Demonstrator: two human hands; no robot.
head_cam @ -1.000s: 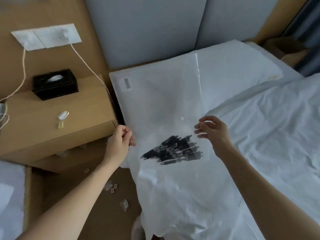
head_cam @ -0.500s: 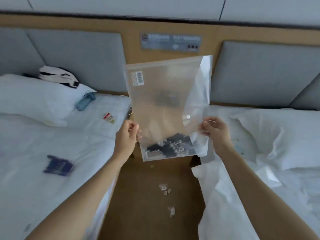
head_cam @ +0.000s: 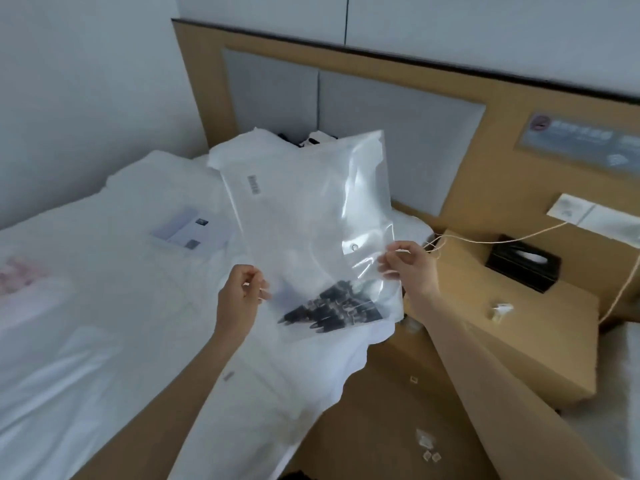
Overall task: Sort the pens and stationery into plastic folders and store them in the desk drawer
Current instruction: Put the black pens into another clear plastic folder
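Note:
I hold a clear plastic folder [head_cam: 304, 216] upright over the edge of a white bed [head_cam: 86, 323]. Several black pens [head_cam: 332, 308] lie bunched in its bottom corner. My left hand [head_cam: 239, 299] pinches the folder's left edge low down. My right hand [head_cam: 408, 268] pinches the right edge, at the flap by the snap button [head_cam: 353, 247]. Another clear folder with papers [head_cam: 190, 230] lies flat on the bed behind.
A wooden bedside cabinet [head_cam: 519, 327] stands to the right, bearing a black tissue box [head_cam: 523, 262] and a small wrapper [head_cam: 500, 310]. A cord [head_cam: 491, 241] runs from a wall socket plate. Small wrappers [head_cam: 426, 445] litter the wooden floor between the beds.
My view has swung across the room from the right bed, past the gap, to the left bed. Both hands have kept their pinch on the folder; the pens stayed in its bottom corner.

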